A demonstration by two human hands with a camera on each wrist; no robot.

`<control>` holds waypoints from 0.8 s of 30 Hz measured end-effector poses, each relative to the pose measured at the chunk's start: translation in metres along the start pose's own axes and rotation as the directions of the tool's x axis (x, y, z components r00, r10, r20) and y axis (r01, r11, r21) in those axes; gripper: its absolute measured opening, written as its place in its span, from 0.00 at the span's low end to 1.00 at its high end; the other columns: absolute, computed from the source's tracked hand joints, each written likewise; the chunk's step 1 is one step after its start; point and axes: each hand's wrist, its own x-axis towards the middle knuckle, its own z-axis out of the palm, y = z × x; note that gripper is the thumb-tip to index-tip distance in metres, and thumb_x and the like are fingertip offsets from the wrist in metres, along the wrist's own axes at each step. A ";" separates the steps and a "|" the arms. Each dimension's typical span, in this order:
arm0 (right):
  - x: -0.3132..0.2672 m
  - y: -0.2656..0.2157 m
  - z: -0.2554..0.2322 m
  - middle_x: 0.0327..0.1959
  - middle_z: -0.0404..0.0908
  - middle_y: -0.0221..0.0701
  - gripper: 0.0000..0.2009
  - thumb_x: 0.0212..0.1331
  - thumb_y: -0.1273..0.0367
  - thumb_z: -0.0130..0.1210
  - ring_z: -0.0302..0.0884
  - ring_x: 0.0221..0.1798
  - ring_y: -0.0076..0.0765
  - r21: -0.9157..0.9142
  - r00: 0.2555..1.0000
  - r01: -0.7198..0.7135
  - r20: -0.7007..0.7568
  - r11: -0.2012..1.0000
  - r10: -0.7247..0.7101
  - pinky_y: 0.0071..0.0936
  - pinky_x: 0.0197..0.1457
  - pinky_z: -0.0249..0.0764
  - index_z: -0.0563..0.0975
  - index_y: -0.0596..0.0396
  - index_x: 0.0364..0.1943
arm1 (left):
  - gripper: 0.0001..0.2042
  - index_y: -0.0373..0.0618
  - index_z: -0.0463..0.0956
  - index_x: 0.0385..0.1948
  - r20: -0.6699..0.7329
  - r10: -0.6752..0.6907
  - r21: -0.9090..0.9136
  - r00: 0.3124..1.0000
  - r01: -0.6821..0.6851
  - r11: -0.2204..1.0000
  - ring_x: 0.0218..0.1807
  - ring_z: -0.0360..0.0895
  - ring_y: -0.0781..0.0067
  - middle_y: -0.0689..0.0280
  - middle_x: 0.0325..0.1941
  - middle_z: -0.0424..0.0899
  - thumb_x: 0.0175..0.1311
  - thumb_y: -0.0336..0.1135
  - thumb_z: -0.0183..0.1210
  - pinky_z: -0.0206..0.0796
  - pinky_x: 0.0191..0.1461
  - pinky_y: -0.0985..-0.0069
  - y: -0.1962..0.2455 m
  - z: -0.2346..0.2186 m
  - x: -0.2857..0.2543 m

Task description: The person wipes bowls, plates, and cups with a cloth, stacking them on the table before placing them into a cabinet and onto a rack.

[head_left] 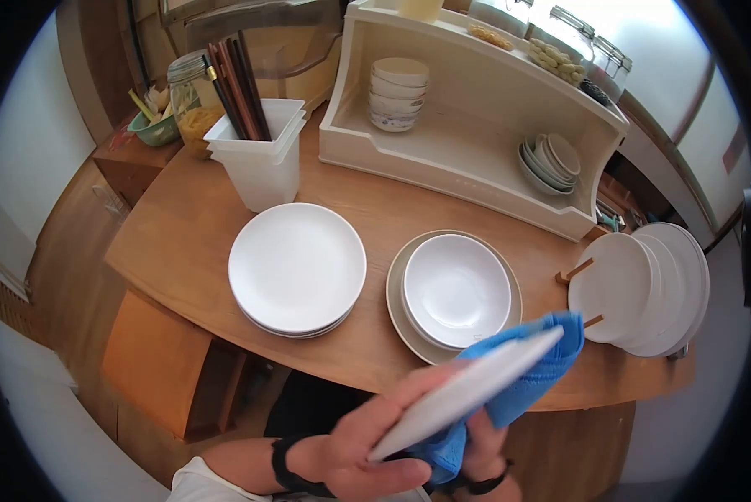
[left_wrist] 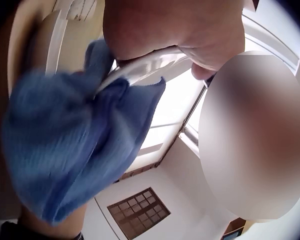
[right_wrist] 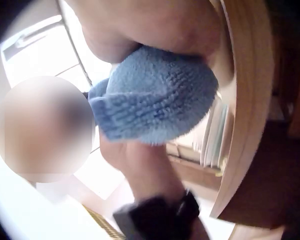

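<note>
Evidently a wipe in hand: one plate, one cloth

Item, plate (head_left: 467, 393), white: held aloft and tilted at the near side of the counter (head_left: 183, 234), in front of the bowl (head_left: 455, 289).
Item, left hand (head_left: 350, 456): grasped the plate at its lower end, thumb and fingers on opposite faces.
Item, right hand (head_left: 482, 443): clenched about the cloth (head_left: 559, 339), blue, bunched behind the plate and around its far edge; its fingers were partly hidden.
Item, stack (head_left: 296, 268): white plates, lying flat, left of the bowl.
Item, care, as judged: the work wanted a firm pinch by the left hand, the cloth kept between the right hand and the plate, even pressure over face and rim, and a turn of the plate to reach the part under the thumb. A loose grip risked a slip, or a knock against the bowl.
</note>
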 end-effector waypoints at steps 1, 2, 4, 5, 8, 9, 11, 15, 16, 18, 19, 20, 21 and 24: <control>0.006 -0.015 -0.008 0.56 0.73 0.35 0.27 0.59 0.65 0.60 0.70 0.58 0.36 -0.113 1.000 0.006 0.019 0.994 -0.004 0.36 0.65 0.63 0.66 0.60 0.61 | 0.42 0.35 0.53 0.68 -0.021 -0.094 -0.154 0.995 0.090 0.984 0.70 0.60 0.59 0.52 0.70 0.60 0.55 0.45 0.65 0.50 0.71 0.65 0.015 0.003 0.005; 0.011 -0.029 -0.022 0.55 0.74 0.35 0.26 0.59 0.67 0.61 0.71 0.57 0.36 -0.228 0.999 0.011 0.039 0.974 -0.002 0.36 0.64 0.64 0.67 0.61 0.60 | 0.42 0.35 0.53 0.68 -0.013 -0.094 -0.156 0.995 0.091 0.984 0.70 0.60 0.59 0.52 0.70 0.60 0.55 0.45 0.65 0.50 0.71 0.65 0.019 -0.005 0.010; 0.015 -0.043 -0.029 0.54 0.75 0.35 0.24 0.58 0.68 0.61 0.72 0.56 0.37 -0.321 0.994 0.099 0.075 0.942 -0.079 0.35 0.63 0.65 0.69 0.61 0.58 | 0.32 0.34 0.46 0.69 0.230 -0.055 -0.086 0.972 0.076 0.993 0.74 0.50 0.62 0.54 0.72 0.54 0.67 0.34 0.50 0.42 0.74 0.67 0.018 -0.020 0.016; 0.015 -0.046 -0.031 0.53 0.76 0.36 0.22 0.58 0.70 0.61 0.73 0.55 0.37 -0.402 0.981 0.186 0.124 0.897 -0.148 0.34 0.62 0.66 0.71 0.62 0.56 | 0.31 0.34 0.47 0.69 0.138 -0.150 -0.231 0.979 0.179 0.956 0.73 0.53 0.61 0.54 0.71 0.56 0.68 0.36 0.49 0.45 0.73 0.66 0.018 -0.012 0.010; 0.016 -0.008 -0.012 0.52 0.76 0.37 0.19 0.60 0.71 0.59 0.73 0.54 0.36 -0.470 0.917 0.241 -0.176 0.849 -0.357 0.33 0.61 0.66 0.72 0.63 0.54 | 0.29 0.33 0.50 0.68 -0.062 -0.115 -0.588 0.991 0.057 0.807 0.70 0.58 0.60 0.53 0.69 0.60 0.70 0.38 0.48 0.51 0.71 0.64 -0.017 -0.018 0.000; 0.015 -0.003 -0.011 0.51 0.77 0.37 0.19 0.59 0.71 0.59 0.74 0.52 0.44 -0.604 0.903 0.283 -0.095 0.745 -0.419 0.40 0.61 0.66 0.72 0.63 0.54 | 0.28 0.33 0.51 0.67 -0.144 -0.096 -0.607 0.985 -0.011 0.795 0.68 0.63 0.59 0.52 0.67 0.63 0.71 0.40 0.47 0.56 0.69 0.62 -0.021 -0.020 0.003; 0.014 0.002 -0.001 0.53 0.74 0.43 0.22 0.58 0.69 0.59 0.71 0.55 0.51 -0.687 0.884 0.360 0.035 0.631 -0.466 0.45 0.63 0.63 0.71 0.64 0.55 | 0.28 0.33 0.51 0.67 -0.217 -0.049 -0.615 0.975 -0.097 0.783 0.67 0.64 0.58 0.52 0.66 0.64 0.71 0.41 0.46 0.56 0.69 0.62 -0.026 -0.023 0.003; 0.010 -0.011 0.014 0.67 0.57 0.62 0.34 0.54 0.58 0.58 0.52 0.70 0.71 -0.790 0.741 0.610 0.537 0.070 -0.402 0.61 0.69 0.50 0.66 0.68 0.61 | 0.29 0.32 0.50 0.67 -0.271 -0.100 -0.591 0.957 -0.084 0.802 0.67 0.63 0.59 0.51 0.67 0.63 0.71 0.43 0.45 0.55 0.69 0.64 -0.016 -0.017 -0.007; 0.005 -0.022 0.025 0.66 0.59 0.62 0.33 0.54 0.59 0.56 0.54 0.70 0.69 -0.806 0.778 0.592 0.570 0.004 -0.265 0.57 0.70 0.52 0.67 0.68 0.61 | 0.30 0.32 0.49 0.68 -0.308 -0.205 -0.513 0.929 0.019 0.858 0.68 0.61 0.60 0.51 0.68 0.61 0.71 0.44 0.45 0.53 0.70 0.64 -0.012 -0.012 -0.011; 0.014 -0.021 0.030 0.66 0.60 0.61 0.32 0.53 0.60 0.57 0.56 0.70 0.66 -0.709 0.693 0.701 0.655 0.073 -0.301 0.54 0.70 0.53 0.68 0.68 0.60 | 0.33 0.34 0.45 0.69 -0.383 -0.209 -0.244 0.900 0.119 0.963 0.72 0.54 0.62 0.52 0.72 0.54 0.72 0.47 0.44 0.47 0.73 0.66 -0.017 -0.007 -0.011; 0.020 -0.025 0.031 0.66 0.60 0.61 0.32 0.53 0.60 0.57 0.56 0.70 0.66 -0.709 0.692 0.701 0.654 0.071 -0.305 0.54 0.70 0.53 0.68 0.68 0.60 | 0.33 0.34 0.44 0.70 -0.340 -0.022 -0.066 0.940 -0.001 0.998 0.73 0.51 0.62 0.53 0.73 0.52 0.72 0.48 0.44 0.44 0.74 0.67 -0.024 -0.010 -0.006; 0.026 -0.031 0.031 0.65 0.61 0.60 0.31 0.53 0.60 0.57 0.56 0.70 0.65 -0.710 0.695 0.700 0.652 0.077 -0.304 0.53 0.70 0.53 0.69 0.68 0.59 | 0.34 0.35 0.42 0.70 -0.266 0.160 0.106 0.951 -0.136 0.985 0.74 0.48 0.63 0.54 0.74 0.49 0.72 0.48 0.44 0.42 0.75 0.68 -0.027 -0.011 -0.005; 0.029 -0.034 0.031 0.65 0.62 0.59 0.31 0.53 0.60 0.57 0.57 0.69 0.65 -0.709 0.695 0.701 0.652 0.082 -0.302 0.53 0.70 0.53 0.70 0.67 0.59 | 0.34 0.37 0.41 0.71 -0.257 0.137 0.083 0.957 -0.119 0.989 0.75 0.48 0.64 0.56 0.75 0.47 0.72 0.47 0.45 0.41 0.75 0.68 -0.026 -0.010 -0.008; 0.025 -0.031 0.035 0.64 0.64 0.58 0.30 0.53 0.61 0.56 0.58 0.69 0.65 -0.751 0.722 0.658 0.606 0.061 -0.335 0.52 0.69 0.55 0.71 0.67 0.58 | 0.34 0.39 0.41 0.71 -0.213 0.138 -0.078 0.967 -0.157 0.984 0.75 0.49 0.64 0.55 0.75 0.45 0.71 0.46 0.47 0.41 0.75 0.67 -0.021 -0.010 -0.013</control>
